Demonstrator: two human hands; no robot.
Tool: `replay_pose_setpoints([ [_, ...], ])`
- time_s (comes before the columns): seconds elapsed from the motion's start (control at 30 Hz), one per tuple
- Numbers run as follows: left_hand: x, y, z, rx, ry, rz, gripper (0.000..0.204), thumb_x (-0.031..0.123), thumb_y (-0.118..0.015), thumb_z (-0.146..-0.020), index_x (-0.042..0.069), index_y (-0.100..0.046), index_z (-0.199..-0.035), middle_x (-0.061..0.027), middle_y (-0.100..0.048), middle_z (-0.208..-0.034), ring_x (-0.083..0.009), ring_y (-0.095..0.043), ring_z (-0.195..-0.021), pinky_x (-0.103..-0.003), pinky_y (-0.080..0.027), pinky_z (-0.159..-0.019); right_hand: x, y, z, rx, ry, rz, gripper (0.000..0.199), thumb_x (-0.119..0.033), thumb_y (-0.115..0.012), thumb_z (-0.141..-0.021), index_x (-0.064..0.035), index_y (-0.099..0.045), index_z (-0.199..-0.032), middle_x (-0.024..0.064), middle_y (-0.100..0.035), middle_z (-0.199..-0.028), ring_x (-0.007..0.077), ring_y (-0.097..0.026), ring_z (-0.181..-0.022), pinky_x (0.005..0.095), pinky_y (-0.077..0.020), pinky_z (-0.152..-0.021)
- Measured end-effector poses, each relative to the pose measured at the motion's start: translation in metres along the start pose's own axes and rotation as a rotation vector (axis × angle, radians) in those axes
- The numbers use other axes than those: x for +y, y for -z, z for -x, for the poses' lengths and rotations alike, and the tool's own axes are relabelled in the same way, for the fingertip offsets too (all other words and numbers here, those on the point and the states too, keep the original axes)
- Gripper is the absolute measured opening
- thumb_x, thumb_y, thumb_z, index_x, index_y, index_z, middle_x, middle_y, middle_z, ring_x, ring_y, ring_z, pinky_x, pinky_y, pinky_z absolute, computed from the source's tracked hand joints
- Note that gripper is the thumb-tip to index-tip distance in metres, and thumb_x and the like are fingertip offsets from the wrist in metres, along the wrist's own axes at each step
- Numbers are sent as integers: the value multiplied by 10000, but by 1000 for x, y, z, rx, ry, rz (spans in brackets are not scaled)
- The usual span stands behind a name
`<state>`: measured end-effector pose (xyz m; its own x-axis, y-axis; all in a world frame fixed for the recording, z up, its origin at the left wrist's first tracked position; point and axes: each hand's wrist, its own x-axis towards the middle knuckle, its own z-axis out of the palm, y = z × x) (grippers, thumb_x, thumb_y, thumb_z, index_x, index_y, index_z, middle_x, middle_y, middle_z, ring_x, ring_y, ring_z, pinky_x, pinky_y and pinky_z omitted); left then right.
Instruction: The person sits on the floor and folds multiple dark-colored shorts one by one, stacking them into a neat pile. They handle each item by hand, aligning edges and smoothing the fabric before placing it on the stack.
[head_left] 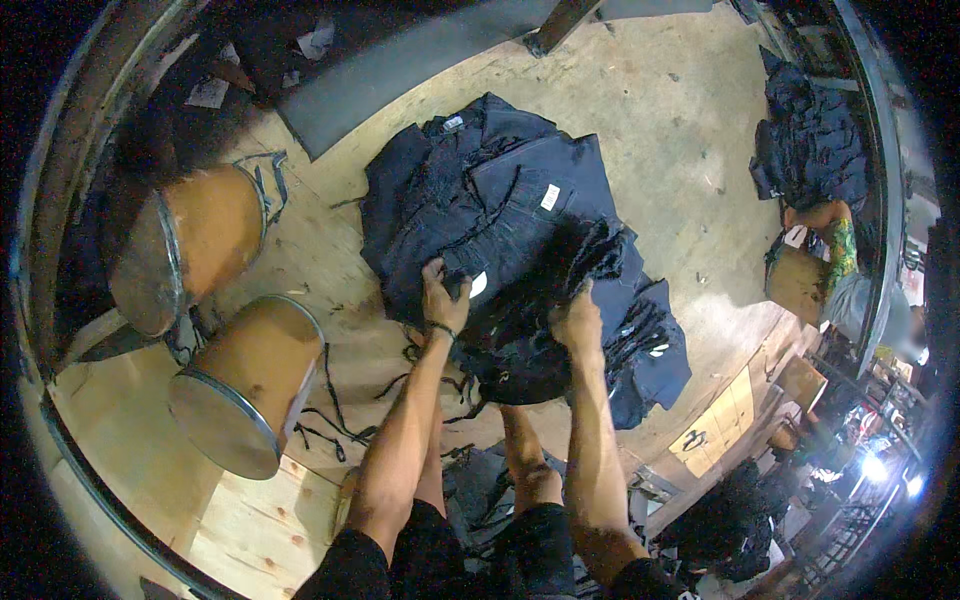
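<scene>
A heap of dark navy, nearly black garments [510, 165] is spread on the floor in front of me. Its cloth looks like denim, and white labels show on some pieces. My left hand [445, 303] is closed on the near left edge of a black garment [520, 345], beside a round white tag [478, 285]. On the right, my right hand [578, 325] grips a bunched part of what looks like the same garment, its fingers curled round the cloth. Which piece each fold belongs to is hard to tell.
Two brown drum-shaped pieces with metal rims [250, 385] stand at the left. Dark cords [335, 425] trail over the floor [680, 130]. Far right, another person's arm [840, 245] reaches toward a dark garment pile [815, 140]. More black cloth [725, 515] lies at the lower right.
</scene>
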<state>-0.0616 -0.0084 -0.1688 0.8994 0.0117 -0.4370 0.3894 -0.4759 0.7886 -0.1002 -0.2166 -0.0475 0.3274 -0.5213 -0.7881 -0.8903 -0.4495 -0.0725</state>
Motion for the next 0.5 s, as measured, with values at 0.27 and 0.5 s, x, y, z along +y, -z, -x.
replay_pose_setpoints([
  [0.27, 38, 2, 85, -460, -336, -161, 392, 335, -731, -925, 14, -724, -1150, -229, -663, -1191, -415, -637, -1108, -483, -519, -946, -30, -30, -43, 11, 69, -198, 931, -281, -768, -882, 55, -256, -1583, 305, -617, -1374, 411, -578, -1324, 410, -453, -1103],
  [0.5, 28, 38, 58, -674, 12, 111, 425, 366, -748, -962, 47, -691, -1236, -103, -736, -1116, -190, -680, -1040, -338, -533, -922, 103, 5, 10, -83, 120, -719, 510, -95, -751, -873, 36, -603, -1343, 128, -695, -1261, 277, -632, -1157, 393, -477, -1056],
])
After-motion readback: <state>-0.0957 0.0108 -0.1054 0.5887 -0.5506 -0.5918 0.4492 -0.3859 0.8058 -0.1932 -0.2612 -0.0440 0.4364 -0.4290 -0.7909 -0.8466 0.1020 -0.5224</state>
